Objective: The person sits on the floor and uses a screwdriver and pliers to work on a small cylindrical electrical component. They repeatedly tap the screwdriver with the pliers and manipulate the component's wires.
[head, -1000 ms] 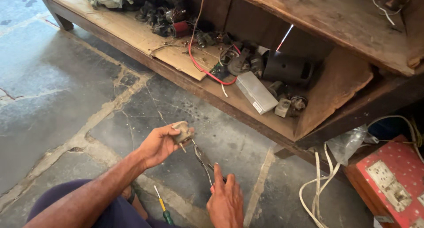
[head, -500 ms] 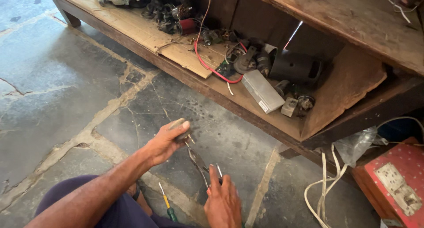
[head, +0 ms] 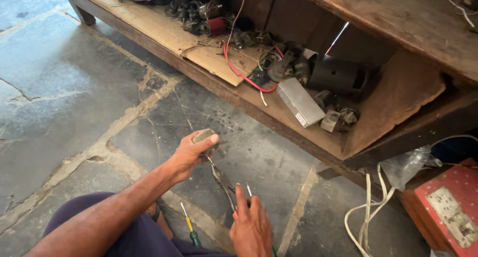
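Grey, rounded and metallic, the small part sits in the left hand, fingers curled shut around it above the cracked stone floor. The right hand is closed on the handles of slim pliers, whose tips reach the part. Since the earlier frame both hands have shifted slightly lower and rightward. A yellow-green screwdriver lies beside the knee. The wooden bench carries dark motor parts.

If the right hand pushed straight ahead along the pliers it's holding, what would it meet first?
Probably the small grey part pinched in the left hand: the right hand aims the pliers up-left, and their tip seems to reach it already.
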